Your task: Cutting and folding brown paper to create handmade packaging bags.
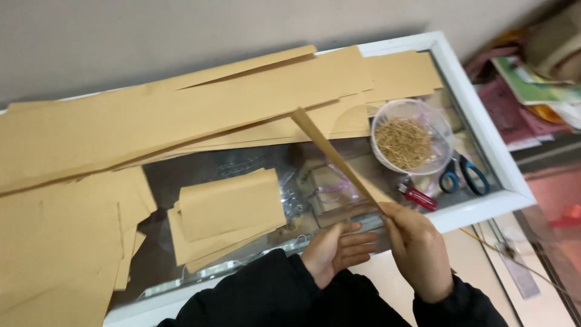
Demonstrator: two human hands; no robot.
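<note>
In the head view, the right hand (419,248) holds a folded brown paper piece (339,160) by its lower end. The fingers are closed around the edge, with the thumb pressed on the side facing the person. The paper piece stands up on its edge and points away toward the upper left, above the glass top of a white-framed display counter (484,130).

The left hand (336,249) is just beside the right one, palm turned up and toward it. Its fingers are stretched out and loosely apart, and they hold nothing. The fingertips come very near to the right hand, but I cannot tell if they touch it. Both arms wear black sleeves (260,293).

On the glass, left of the hands, lies a small stack of folded brown papers (230,215). Behind it, long brown paper sheets (181,115) cover the far part and the left part of the counter. To the right stands a clear round bowl (411,136) filled with thin golden wires or pins. Just beside the bowl lie blue-handled scissors (463,175) and a small red tool (417,197).
</note>
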